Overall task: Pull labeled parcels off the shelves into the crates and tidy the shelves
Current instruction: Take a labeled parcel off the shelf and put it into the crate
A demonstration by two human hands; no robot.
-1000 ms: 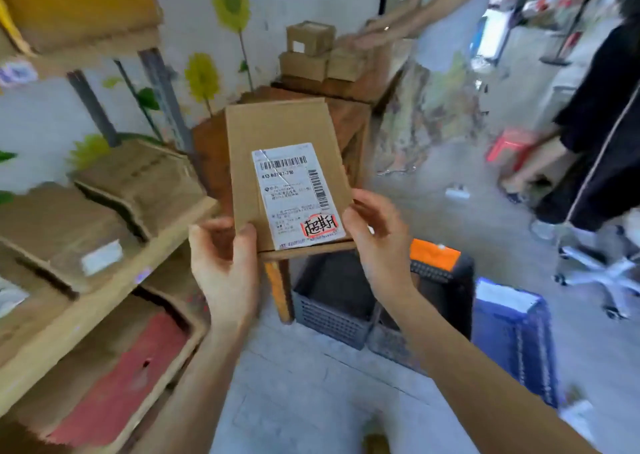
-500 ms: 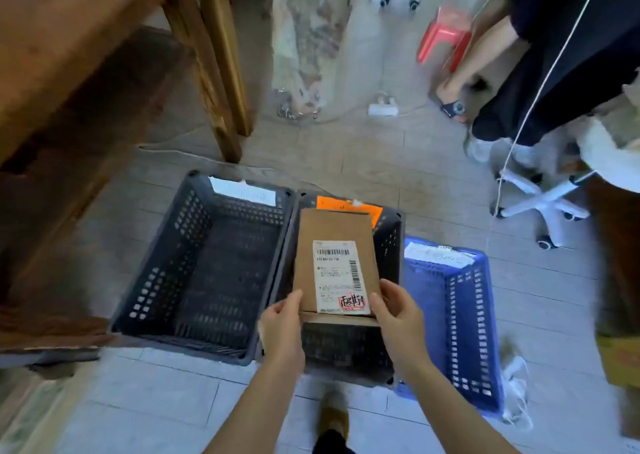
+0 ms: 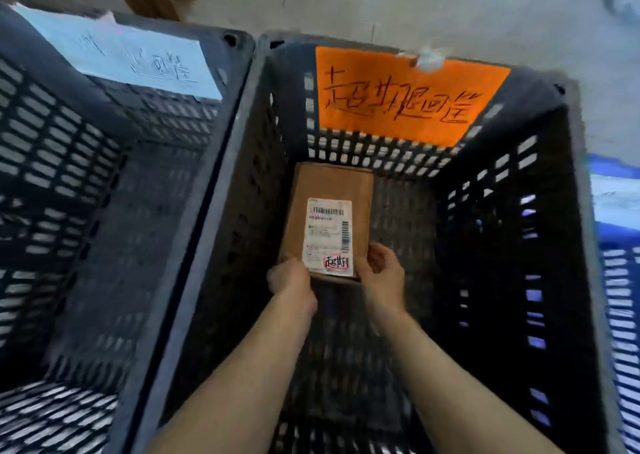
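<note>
2 bare forearms reach forward and down, side by side. The left hand (image 3: 292,280), blurred, grips the near left corner of the parcel (image 3: 322,190). The right hand (image 3: 381,273) holds its near right corner, fingers curled against the edge.

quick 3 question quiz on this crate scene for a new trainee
1. True or false: the parcel is inside the orange-signed crate.
2. Which hands hold the parcel? A: left only. B: right only. C: both.
3. Fill in: the parcel's label faces ____.

Key: 1 true. 2 C: the left hand and right hand each grip a near corner. 3 up.
</note>
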